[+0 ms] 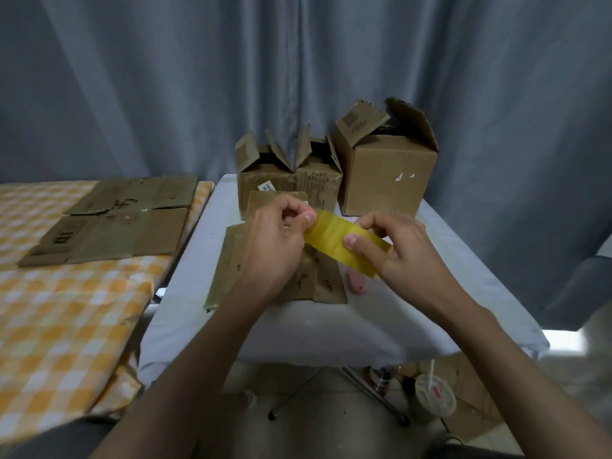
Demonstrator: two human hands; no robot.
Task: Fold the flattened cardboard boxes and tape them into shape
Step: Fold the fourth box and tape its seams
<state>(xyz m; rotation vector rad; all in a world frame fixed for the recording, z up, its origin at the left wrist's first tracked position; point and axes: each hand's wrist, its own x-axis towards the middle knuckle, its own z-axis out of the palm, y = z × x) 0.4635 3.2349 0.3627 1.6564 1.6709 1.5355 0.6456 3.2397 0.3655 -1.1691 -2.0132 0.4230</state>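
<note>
Grey curtain (132,94) fills the far background. Checked cloth (66,309) covers the surface at left, with flat cardboard (116,223) lying on its far part. White table (331,326) at centre. Big box (384,170) stands at the table's far right, top flaps up. Left of it, two small boxes (265,173) (318,180) side by side and touching, flaps open. Flat box (278,260) lies on the table mid-near, partly under the hands, one flap raised at its far side. Left hand (271,240) and right hand (400,246) are held above the flat box, a little apart, each pinching one end of a yellow tape strip (337,240) stretched between them; thumbs on top, fingers curled below. Pink thing (357,283) on the table just right of the flat box, below the tape; can't tell what it is. Cup (433,399) with lid and straw on the floor under the table's near right.
</note>
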